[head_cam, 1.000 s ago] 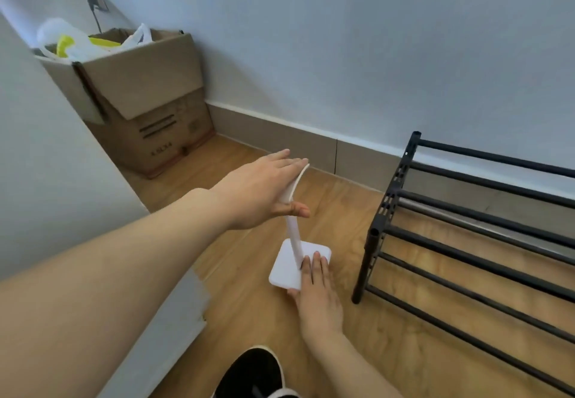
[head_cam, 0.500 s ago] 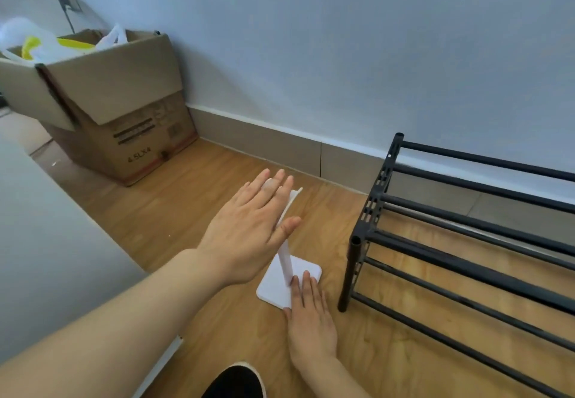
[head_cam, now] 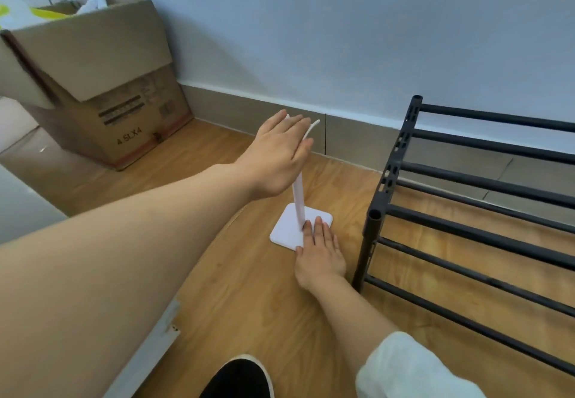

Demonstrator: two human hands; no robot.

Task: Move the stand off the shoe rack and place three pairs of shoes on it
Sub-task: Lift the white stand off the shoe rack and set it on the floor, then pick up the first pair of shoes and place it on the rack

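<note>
A white stand [head_cam: 287,231] with a square base and a thin curved stem stands upright on the wooden floor, just left of the black metal shoe rack [head_cam: 371,242]. My left hand [head_cam: 277,158] lies flat against the stem's curved top with the fingers stretched out. My right hand [head_cam: 320,254] rests palm down on the near corner of the base, fingers extended. The rack's bars hold nothing in the part I see. One black shoe [head_cam: 239,379] with a white sole edge shows at the bottom edge.
An open cardboard box [head_cam: 102,86] holding white and yellow bags stands in the left corner against the wall. A white furniture panel [head_cam: 146,351] runs along the lower left. Bare wooden floor lies between the box and the stand.
My left hand has let go of the stem, the thumb no longer hooked under it, and now lies flat with straight fingers. The right hand stays on the base. The view has shifted slightly.
</note>
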